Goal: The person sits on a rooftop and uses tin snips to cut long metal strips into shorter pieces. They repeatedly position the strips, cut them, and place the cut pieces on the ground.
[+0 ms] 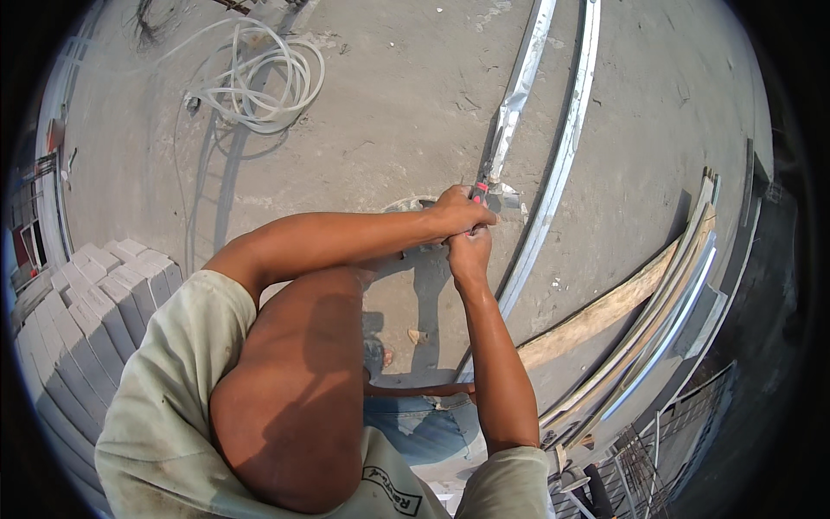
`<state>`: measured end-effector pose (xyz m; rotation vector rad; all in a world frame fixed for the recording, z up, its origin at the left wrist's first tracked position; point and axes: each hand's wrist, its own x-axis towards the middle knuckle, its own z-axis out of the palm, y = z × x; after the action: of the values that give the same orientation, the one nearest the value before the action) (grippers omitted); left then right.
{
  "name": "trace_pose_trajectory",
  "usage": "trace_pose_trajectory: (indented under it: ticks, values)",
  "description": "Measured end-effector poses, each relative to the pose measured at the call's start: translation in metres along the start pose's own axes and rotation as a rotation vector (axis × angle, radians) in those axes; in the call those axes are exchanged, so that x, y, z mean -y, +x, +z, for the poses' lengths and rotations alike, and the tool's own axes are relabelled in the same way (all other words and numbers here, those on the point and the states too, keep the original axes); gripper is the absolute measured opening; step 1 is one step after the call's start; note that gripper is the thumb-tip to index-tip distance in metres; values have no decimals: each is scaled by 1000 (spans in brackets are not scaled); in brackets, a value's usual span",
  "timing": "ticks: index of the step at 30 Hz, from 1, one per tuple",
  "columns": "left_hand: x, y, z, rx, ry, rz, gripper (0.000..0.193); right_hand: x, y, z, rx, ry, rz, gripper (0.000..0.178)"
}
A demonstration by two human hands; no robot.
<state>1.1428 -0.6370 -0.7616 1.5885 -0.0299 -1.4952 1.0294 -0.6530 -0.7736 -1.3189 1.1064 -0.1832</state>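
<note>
Both of my hands are closed together round a hand tool with red and black handles [479, 193], which looks like a pair of snips; its jaws are hard to make out. My left hand [460, 213] wraps the part nearer the metal, and my right hand [469, 253] grips just below it. The tool's far end meets the near end of a thin silvery metal channel [516, 102], which lies on the concrete floor. Bent scraps of sheet metal [504, 197] lie beside that end. A second long metal channel [566, 147] runs alongside to the right.
A coil of clear hose [272, 82] rests on the floor [389, 95] at the far left. Pale blocks [82, 303] are stacked on my left. To the right lie a wooden plank [596, 311] and several long strips [666, 316], with wire mesh [644, 467] nearer me.
</note>
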Motion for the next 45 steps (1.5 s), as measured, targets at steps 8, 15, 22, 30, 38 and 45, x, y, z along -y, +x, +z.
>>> trace_pose_trajectory:
  ticks: [8, 15, 22, 30, 38, 45]
  values:
    - [11, -4, -31, 389, 79, -74, 68, 14, -42, -20, 204, 106, 457, 44]
    - [6, 29, -60, 93, 109, 0, 42, 17, -58, -41, 221, 44, 475, 51]
    - [-37, 87, -66, -246, 1349, 1163, 69, 18, -62, -61, 219, 42, 467, 51]
    - [-105, 162, -50, -205, 570, 187, 87, 19, -98, -55, 200, 125, 453, 49]
    - [-102, 176, -44, -212, 431, 136, 25, 26, -135, -53, 215, 227, 478, 56]
    - [-140, 88, -48, -88, 138, 259, 28, 55, -176, -63, 214, 458, 316, 82]
